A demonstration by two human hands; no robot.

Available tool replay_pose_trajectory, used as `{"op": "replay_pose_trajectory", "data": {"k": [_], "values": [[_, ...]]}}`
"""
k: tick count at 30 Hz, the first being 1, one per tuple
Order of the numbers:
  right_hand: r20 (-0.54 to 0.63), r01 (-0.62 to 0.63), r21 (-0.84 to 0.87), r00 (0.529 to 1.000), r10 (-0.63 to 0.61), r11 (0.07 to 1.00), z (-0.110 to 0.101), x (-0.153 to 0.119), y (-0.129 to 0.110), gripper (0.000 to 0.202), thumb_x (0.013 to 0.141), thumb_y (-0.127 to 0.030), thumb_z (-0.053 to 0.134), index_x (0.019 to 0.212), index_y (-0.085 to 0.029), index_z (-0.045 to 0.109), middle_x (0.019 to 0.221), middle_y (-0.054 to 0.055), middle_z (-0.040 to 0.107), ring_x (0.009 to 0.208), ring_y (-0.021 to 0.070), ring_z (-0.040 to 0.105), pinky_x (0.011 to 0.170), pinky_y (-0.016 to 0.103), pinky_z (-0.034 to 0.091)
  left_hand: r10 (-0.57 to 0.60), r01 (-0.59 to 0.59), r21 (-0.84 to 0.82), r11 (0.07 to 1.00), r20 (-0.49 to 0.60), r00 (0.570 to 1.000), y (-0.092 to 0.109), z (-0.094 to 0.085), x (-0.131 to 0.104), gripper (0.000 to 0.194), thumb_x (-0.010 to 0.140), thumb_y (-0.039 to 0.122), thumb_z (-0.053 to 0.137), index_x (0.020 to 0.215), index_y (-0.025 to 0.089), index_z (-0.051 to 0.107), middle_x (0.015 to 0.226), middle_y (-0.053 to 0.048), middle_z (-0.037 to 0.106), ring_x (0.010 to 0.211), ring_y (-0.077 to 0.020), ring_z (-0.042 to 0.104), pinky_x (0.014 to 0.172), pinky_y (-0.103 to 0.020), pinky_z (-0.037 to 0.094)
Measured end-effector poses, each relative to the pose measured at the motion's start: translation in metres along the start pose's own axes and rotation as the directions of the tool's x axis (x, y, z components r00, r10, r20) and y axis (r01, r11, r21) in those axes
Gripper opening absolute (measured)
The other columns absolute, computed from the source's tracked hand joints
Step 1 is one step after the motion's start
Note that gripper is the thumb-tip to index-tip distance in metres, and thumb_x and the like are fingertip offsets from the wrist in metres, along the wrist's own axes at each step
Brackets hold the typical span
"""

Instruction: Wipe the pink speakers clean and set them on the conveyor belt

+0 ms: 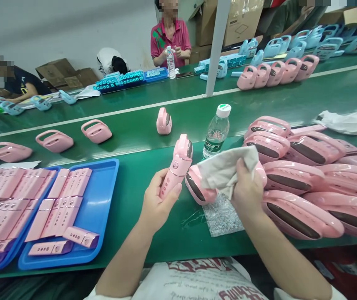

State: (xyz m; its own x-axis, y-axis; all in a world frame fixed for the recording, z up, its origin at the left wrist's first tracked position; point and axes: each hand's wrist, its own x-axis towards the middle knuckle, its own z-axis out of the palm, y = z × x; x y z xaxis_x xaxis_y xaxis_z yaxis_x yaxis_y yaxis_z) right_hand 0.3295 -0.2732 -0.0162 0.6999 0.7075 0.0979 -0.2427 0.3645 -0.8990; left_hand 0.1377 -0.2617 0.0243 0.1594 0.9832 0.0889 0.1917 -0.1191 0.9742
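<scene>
My left hand (158, 200) is closed around a pink microphone (176, 170), a boxy stick with a row of small buttons and a shiny band. Just beyond its upper end shows a pink piece with a dark panel (183, 145). A white cloth (228, 166) is gripped in my right hand (247, 187), its fingers partly hidden. The cloth lies over a pink portable speaker (197, 187) with a dark front, covering much of it. Under that speaker, a speckled grey sheet (224, 216) rests on the green table.
Pink speakers (300, 212) are piled at right, near a water bottle (217, 131). Blue trays (109, 200) of pink microphones stand at left. More speakers (55, 141) sit along the green belt (128, 125). Behind a post (217, 46), co-workers sit, one in a pink shirt (181, 35).
</scene>
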Motion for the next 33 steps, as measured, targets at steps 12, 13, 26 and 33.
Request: {"op": "replay_pose_trajectory", "data": {"k": [12, 13, 26, 33], "values": [[0.343, 0.328, -0.190, 0.905, -0.250, 0.925, 0.020, 0.004, -0.035, 0.024, 0.094, -0.041, 0.057, 0.102, -0.026, 0.074, 0.094, 0.002, 0.074, 0.094, 0.0205, 0.070, 0.086, 0.036, 0.058, 0.050, -0.046, -0.025, 0.999, 0.176, 0.983, -0.008, -0.001, -0.003, 0.035, 0.083, 0.041, 0.069, 0.113, 0.025, 0.066, 0.100, -0.005, 0.070, 0.084, -0.0202, 0.065, 0.081, -0.032, 0.052], [0.404, 0.344, -0.166, 0.878, -0.255, 0.924, 0.022, 0.002, -0.036, 0.025, 0.095, -0.039, 0.055, 0.105, -0.026, 0.074, 0.100, 0.002, 0.075, 0.098, 0.0208, 0.070, 0.089, 0.037, 0.057, 0.066, -0.064, -0.015, 0.998, 0.192, 0.979, -0.009, -0.001, -0.002, 0.034, 0.083, 0.040, 0.069, 0.114, 0.025, 0.066, 0.100, -0.005, 0.071, 0.084, -0.0199, 0.065, 0.080, -0.032, 0.052], [0.558, 0.298, -0.002, 0.792, -0.246, 0.955, 0.033, -0.010, -0.018, 0.028, 0.083, -0.011, 0.068, 0.102, -0.029, 0.078, 0.106, -0.001, 0.077, 0.097, 0.0196, 0.074, 0.087, 0.033, 0.061, 0.064, -0.078, 0.059, 0.995, 0.199, 0.978, -0.005, 0.011, -0.010, 0.027, 0.087, 0.034, 0.064, 0.112, 0.021, 0.065, 0.090, -0.001, 0.069, 0.072, -0.0129, 0.060, 0.064, -0.023, 0.047], [0.303, 0.208, -0.072, 0.937, -0.177, 0.976, 0.034, 0.008, -0.019, 0.028, 0.073, -0.044, 0.080, 0.062, -0.021, 0.067, 0.057, -0.003, 0.061, 0.051, 0.0113, 0.055, 0.046, 0.024, 0.046, -0.120, 0.137, -0.044, 0.990, 0.273, 0.954, -0.001, 0.012, -0.013, 0.036, 0.084, 0.046, 0.067, 0.109, 0.020, 0.065, 0.080, -0.001, 0.065, 0.056, -0.0094, 0.049, 0.052, -0.023, 0.039]]}}
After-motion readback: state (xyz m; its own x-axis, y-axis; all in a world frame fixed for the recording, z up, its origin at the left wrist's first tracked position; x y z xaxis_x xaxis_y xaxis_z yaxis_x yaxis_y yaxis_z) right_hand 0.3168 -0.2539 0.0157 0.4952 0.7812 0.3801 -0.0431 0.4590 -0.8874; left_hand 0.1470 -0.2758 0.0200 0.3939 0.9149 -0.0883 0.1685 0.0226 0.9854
